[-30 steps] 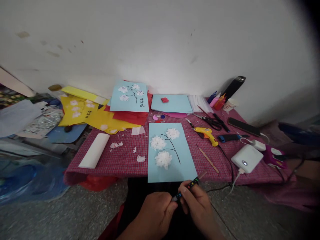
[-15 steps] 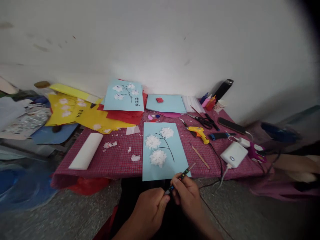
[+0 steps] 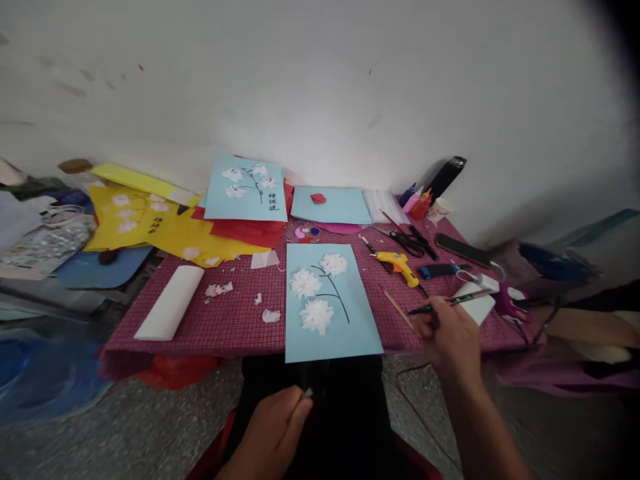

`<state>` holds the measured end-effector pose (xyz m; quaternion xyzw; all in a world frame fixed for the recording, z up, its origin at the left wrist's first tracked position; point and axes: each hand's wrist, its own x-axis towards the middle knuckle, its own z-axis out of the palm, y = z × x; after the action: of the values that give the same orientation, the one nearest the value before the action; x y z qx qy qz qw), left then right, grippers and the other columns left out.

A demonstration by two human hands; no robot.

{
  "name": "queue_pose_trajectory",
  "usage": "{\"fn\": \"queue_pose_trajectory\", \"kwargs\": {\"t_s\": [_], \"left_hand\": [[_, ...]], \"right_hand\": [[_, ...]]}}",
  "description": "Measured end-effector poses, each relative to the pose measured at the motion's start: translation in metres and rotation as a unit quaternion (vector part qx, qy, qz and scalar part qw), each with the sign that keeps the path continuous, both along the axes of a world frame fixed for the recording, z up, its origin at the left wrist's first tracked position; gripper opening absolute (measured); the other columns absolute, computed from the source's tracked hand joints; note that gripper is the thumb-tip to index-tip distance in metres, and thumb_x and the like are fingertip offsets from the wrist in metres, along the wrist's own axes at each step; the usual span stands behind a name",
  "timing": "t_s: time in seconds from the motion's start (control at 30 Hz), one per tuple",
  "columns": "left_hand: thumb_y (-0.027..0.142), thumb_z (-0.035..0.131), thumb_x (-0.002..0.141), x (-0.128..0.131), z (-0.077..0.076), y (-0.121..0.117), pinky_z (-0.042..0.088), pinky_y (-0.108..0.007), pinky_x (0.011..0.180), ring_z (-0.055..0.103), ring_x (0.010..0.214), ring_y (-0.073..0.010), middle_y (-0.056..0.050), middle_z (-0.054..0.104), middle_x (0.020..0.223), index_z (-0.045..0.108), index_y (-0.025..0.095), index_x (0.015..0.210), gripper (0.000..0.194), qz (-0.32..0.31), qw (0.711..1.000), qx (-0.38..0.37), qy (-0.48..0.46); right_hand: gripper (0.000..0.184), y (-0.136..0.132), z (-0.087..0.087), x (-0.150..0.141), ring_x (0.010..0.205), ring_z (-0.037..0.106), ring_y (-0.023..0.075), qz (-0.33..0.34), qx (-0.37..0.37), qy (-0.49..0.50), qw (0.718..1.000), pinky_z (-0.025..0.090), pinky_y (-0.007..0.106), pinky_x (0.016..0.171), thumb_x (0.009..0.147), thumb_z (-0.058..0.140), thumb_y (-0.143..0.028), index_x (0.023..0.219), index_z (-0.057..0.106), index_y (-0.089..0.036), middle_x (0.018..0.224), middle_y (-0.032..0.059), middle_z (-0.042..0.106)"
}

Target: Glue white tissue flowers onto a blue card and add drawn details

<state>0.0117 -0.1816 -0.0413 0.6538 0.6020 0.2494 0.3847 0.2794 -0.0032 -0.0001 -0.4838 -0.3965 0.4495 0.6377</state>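
Note:
My right hand point(image 3: 449, 333) is closed round a dark patterned pen point(image 3: 463, 299). The pen's uncovered black tip points left, above a thin wooden stick point(image 3: 397, 308). Low in front of my lap, my left hand point(image 3: 277, 423) is closed on a small grey piece that looks like the pen's cap point(image 3: 307, 393); most of it is hidden by the fingers. Between the hands and beyond them lies a light blue sheet point(image 3: 360, 333) at the table's front edge. It bears white paper flowers point(image 3: 316, 316) and a dark drawn stem point(image 3: 341, 300).
A yellow glue gun point(image 3: 400, 265), black scissors point(image 3: 407, 241) and a white power bank point(image 3: 480, 307) lie at the right. White paper roll point(image 3: 170, 303) and scraps point(image 3: 271, 316) are at the left. Behind stands a finished-looking blue flower picture point(image 3: 247, 207), beside more blue sheets point(image 3: 345, 207).
My hands have come apart. The right hand moved right and up with the pen, its dark tip now bared; the left hand drew down and left, keeping the small grey piece.

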Motion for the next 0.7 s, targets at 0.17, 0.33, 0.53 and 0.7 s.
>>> {"fn": "queue_pose_trajectory", "kwargs": {"t_s": [0.17,0.33,0.53,0.7], "left_hand": [[0.038,0.036,0.104,0.006,0.004,0.017,0.035,-0.025,0.062,0.051,0.065,-0.0129,0.001,0.056,0.072,0.046,0.020,0.075,0.035,0.003,0.999,0.019,-0.028],[0.032,0.042,0.102,0.006,0.013,0.032,0.039,-0.025,0.062,0.053,0.065,-0.0132,0.001,0.058,0.073,0.050,0.020,0.078,0.028,-0.003,0.996,0.092,-0.009],[0.025,0.050,0.098,-0.025,0.003,0.048,0.049,-0.032,0.078,0.062,0.084,-0.0190,-0.004,0.067,0.091,0.059,0.020,0.096,0.011,0.021,0.965,0.254,0.069],[0.022,0.054,0.096,-0.037,-0.006,0.061,0.052,-0.038,0.089,0.064,0.100,-0.0216,-0.008,0.069,0.106,0.061,0.019,0.107,0.013,0.026,0.948,0.302,0.094]], "right_hand": [[0.021,-0.010,-0.009,-0.022,0.042,0.043,0.0108,0.045,-0.077,0.054,0.995,0.033,0.025,0.038,0.082,0.071,-0.040,0.077,0.061,-0.022,0.055,-0.0049,0.052],[0.019,-0.017,-0.008,-0.037,0.042,0.042,0.0122,0.065,-0.097,0.048,0.992,0.034,0.028,0.038,0.084,0.068,-0.042,0.079,0.059,-0.025,0.055,-0.0044,0.049],[0.024,-0.011,-0.010,-0.042,0.040,0.045,0.0093,0.085,-0.096,0.044,0.991,0.032,0.023,0.037,0.078,0.075,-0.041,0.082,0.060,-0.022,0.054,-0.0062,0.052],[0.024,-0.005,-0.019,-0.049,0.042,0.046,0.0087,0.093,-0.088,0.043,0.991,0.034,0.021,0.039,0.080,0.075,-0.040,0.084,0.061,-0.021,0.055,-0.0066,0.052]]}}
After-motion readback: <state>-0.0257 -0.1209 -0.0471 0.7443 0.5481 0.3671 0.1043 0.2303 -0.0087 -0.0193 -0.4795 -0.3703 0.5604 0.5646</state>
